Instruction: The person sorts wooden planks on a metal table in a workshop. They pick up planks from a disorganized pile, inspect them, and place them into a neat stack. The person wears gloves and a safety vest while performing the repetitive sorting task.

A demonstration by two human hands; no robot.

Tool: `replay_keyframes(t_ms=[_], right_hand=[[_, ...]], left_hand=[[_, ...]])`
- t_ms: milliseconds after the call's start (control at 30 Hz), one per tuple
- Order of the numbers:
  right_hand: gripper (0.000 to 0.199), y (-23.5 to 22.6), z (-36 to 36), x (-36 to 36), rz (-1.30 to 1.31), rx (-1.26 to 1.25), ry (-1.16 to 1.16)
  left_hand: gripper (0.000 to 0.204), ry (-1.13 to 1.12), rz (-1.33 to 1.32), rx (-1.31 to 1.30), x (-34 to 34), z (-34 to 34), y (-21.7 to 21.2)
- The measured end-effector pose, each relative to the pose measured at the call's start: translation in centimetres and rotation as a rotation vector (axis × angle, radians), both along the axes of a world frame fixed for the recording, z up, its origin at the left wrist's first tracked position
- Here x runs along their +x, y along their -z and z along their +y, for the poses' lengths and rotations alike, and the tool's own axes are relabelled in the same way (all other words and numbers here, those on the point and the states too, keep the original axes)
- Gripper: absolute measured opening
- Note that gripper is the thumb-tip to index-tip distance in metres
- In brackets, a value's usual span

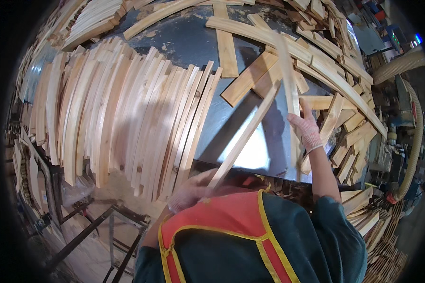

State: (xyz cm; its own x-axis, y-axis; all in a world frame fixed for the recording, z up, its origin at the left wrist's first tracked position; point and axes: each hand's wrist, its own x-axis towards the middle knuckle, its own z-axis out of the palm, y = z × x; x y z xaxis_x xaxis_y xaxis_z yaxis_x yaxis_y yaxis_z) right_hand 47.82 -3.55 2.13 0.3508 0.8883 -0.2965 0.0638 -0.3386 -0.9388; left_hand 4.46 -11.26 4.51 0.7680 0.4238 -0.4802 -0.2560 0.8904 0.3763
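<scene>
My left hand [190,191], in a pale knit glove, is closed on the near end of a long thin wooden strip [244,137] that slants up to the right over the dark metal tabletop [184,42]. My right hand [305,128], also gloved, grips a second narrow strip [288,78] that stands almost upright in the picture, among loose boards at the table's right side. The two strips nearly meet at their far ends.
A wide fan of curved wooden slats [127,118] covers the table's left half. Loose flat boards [344,80] lie heaped at the back and right. A metal frame [94,226] stands below left; a flexible duct hose [413,141] runs down the right.
</scene>
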Motion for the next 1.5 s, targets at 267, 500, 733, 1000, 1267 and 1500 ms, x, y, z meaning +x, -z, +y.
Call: replay_keyframes(t_ms=[267, 500, 733, 1000, 1267, 1500], right_hand=[[0.087, 4.0, -3.7, -16.2, 0.539, 0.021, 0.117], [0.104, 2.5, -0.8, -22.1, -0.201, -0.526, -0.98], [0.079, 2.8, 11.1, -7.2, -0.894, 0.141, -0.485], [0.098, -1.2, 24.9, 2.9, -1.545, -0.199, -0.572], [0.1, -4.5, 30.5, 0.7, -0.799, -0.204, -0.905], [0.066, 0.3, 14.7, -3.2, 0.398, -0.202, -0.57]], left_hand=[[0.069, 0.095, 0.483, 0.69, -2.5, -1.1, -1.5], [0.091, 0.342, 1.402, 1.473, -0.7, -1.1, 2.8], [0.081, 0.267, 1.51, 1.765, 2.4, 1.7, 4.8], [0.049, 0.065, 1.502, 1.799, 3.1, 3.0, 2.5], [0.05, 0.075, 1.503, 1.802, 3.2, 3.3, 2.8], [0.042, -0.11, 1.545, 1.844, 2.7, 1.9, 2.5]])
